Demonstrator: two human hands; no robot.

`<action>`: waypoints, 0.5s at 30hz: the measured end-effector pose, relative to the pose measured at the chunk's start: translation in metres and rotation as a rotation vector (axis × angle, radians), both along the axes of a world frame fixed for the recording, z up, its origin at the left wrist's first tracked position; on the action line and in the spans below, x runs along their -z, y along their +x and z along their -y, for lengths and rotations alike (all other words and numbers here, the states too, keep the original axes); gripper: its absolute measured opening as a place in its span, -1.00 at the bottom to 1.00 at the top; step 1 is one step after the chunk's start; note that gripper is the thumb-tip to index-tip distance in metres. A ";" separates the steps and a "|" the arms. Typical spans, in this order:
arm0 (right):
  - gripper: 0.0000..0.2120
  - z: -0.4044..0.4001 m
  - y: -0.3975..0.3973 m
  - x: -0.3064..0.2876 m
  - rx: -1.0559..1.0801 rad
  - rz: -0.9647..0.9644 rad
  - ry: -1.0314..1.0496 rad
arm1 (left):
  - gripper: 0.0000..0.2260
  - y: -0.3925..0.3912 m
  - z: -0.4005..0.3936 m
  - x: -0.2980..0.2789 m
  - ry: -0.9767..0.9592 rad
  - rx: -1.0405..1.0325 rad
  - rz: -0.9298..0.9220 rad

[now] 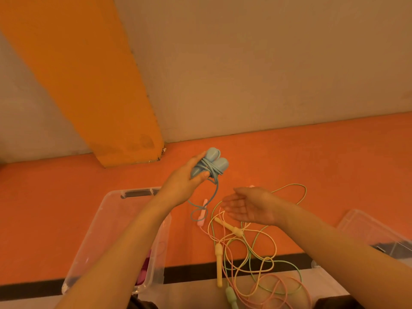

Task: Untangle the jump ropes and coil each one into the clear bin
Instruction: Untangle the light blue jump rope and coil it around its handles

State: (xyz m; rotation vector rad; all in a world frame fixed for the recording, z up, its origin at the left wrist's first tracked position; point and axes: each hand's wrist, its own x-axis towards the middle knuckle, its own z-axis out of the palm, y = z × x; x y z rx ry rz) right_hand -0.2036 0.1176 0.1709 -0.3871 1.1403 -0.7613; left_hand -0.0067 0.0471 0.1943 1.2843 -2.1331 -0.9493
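Left hand (185, 179) curled round blue rope (210, 165), mostly coiled, tail dangling to the floor. Right hand (247, 207) spread, palm up, holding nothing. Below it, tangled ropes (256, 259) in yellow, green, pink, well outside clear bin (104, 219) at left. Lid (374, 228) at right. Orange floor (312, 157), pale wall (267, 63), orange pillar (78, 74).

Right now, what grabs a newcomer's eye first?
The left hand, raised at centre, grips the blue jump rope wound around its handles. Below the open right hand, pastel ropes lie tangled on the orange floor. The clear bin sits lower left.
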 end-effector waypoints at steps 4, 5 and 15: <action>-0.57 0.005 0.000 -0.002 0.065 0.331 0.130 | -0.49 -0.004 -0.004 -0.001 0.037 0.046 -0.003; -0.56 0.006 0.000 -0.002 0.085 0.370 0.143 | -0.51 -0.005 -0.005 -0.001 0.038 0.061 0.000; -0.73 0.004 -0.002 0.002 0.236 0.385 0.210 | -0.52 -0.011 -0.010 0.001 0.057 0.137 0.030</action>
